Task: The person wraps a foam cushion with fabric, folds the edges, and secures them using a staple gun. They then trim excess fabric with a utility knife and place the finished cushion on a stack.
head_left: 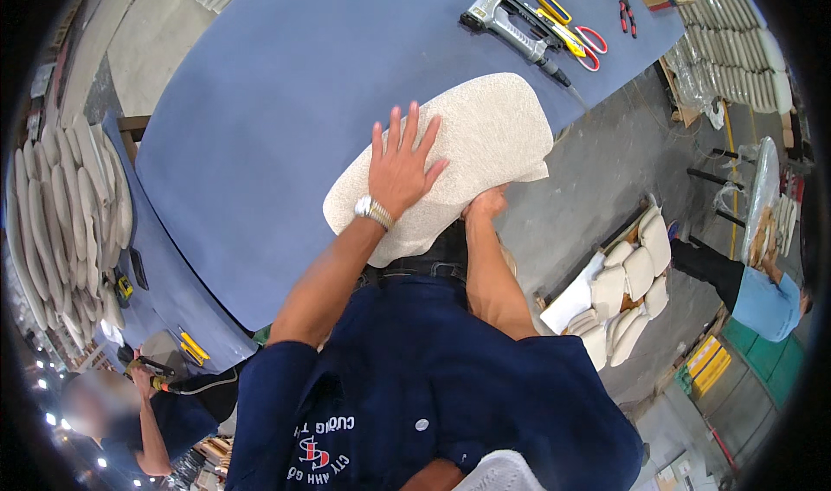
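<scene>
A cream fabric-covered seat pad [498, 123] lies at the near right edge of the blue-grey work table, partly overhanging it. My left hand [402, 164], with a metal-band watch on its wrist, rests flat on the top of the pad, fingers spread. At the near edge, my right hand [486, 204] grips the pad and its loose fabric; its fingertips are hidden underneath. Beyond the pad lies a grey staple gun [511, 31] with a hose fitting, beside a yellow-handled screwdriver [550, 3], a yellow utility knife [567, 38] and red-handled scissors [592, 48].
Red-handled pliers [628, 13] lie at the far right of the table [260, 102]. Stacked pads [69, 205] stand at the left, and a rack of cream cushions [628, 283] at the right. Two people work nearby: one lower left [164, 422], one far right [762, 296].
</scene>
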